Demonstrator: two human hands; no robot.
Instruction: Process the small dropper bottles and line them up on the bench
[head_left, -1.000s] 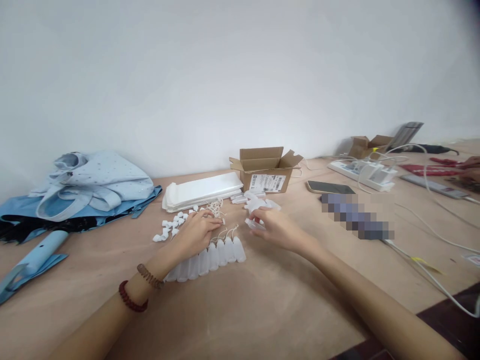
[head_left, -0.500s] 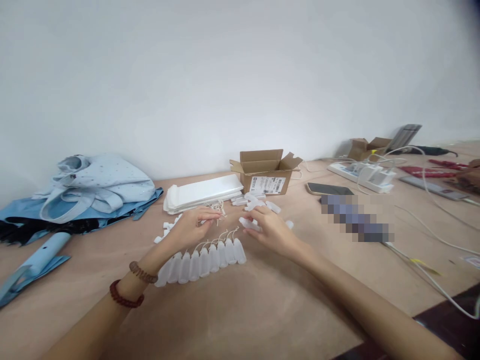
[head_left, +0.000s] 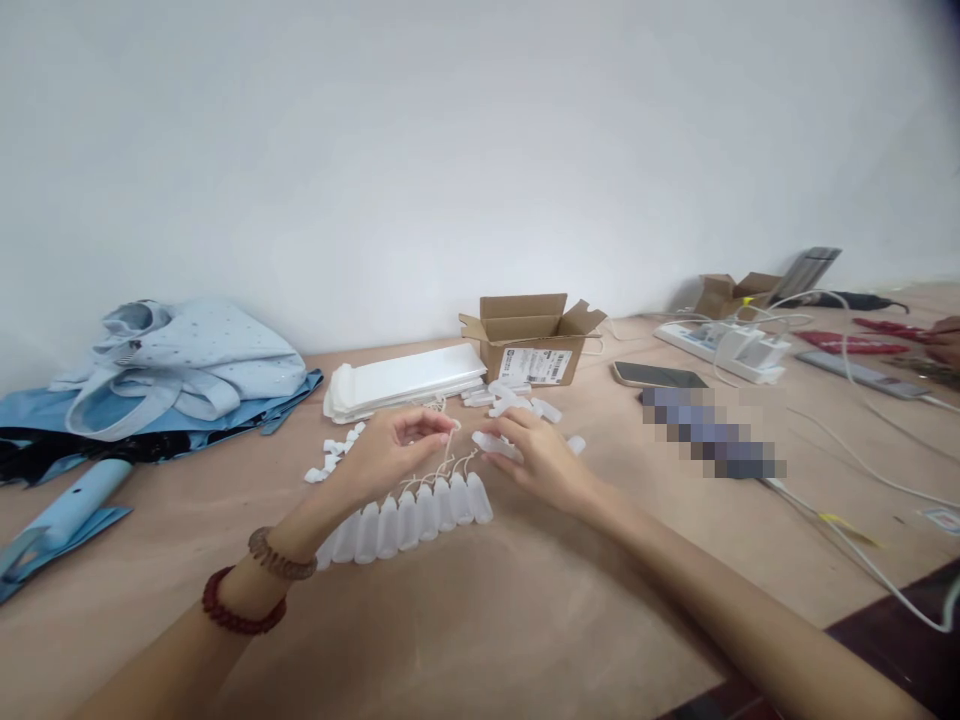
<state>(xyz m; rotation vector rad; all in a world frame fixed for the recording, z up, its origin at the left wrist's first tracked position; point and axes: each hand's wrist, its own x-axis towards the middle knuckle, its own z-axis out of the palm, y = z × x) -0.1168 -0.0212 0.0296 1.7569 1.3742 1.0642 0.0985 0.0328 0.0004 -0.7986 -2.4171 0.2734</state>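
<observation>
My left hand [head_left: 394, 450] pinches a short cream cord [head_left: 451, 440] between thumb and fingertips, its end hanging down. In my right hand [head_left: 536, 455] is a small translucent plastic bottle [head_left: 489, 443], held by its sides and tilted toward the left. Below the hands lies a row of several similar bottles [head_left: 407, 522], each with a cord coming out of its narrow end; my left wrist covers part of the row. Behind my right hand is a pile of loose translucent bottles [head_left: 499, 398]. Small white caps [head_left: 330, 460] lie scattered to the left of my left hand.
A stack of white sleeves [head_left: 405, 380] and an open cardboard box [head_left: 529, 340] stand near the wall. Folded blue fabric [head_left: 187, 365] lies left. A phone [head_left: 658, 375], a power strip [head_left: 720, 350] and cables are on the right. Another person's hand [head_left: 943, 342] shows at the right edge.
My left hand has lifted a cord away from the bunch beside the white sleeves, so it now hangs nearer the bottle. My right hand keeps the bottle with little movement.
</observation>
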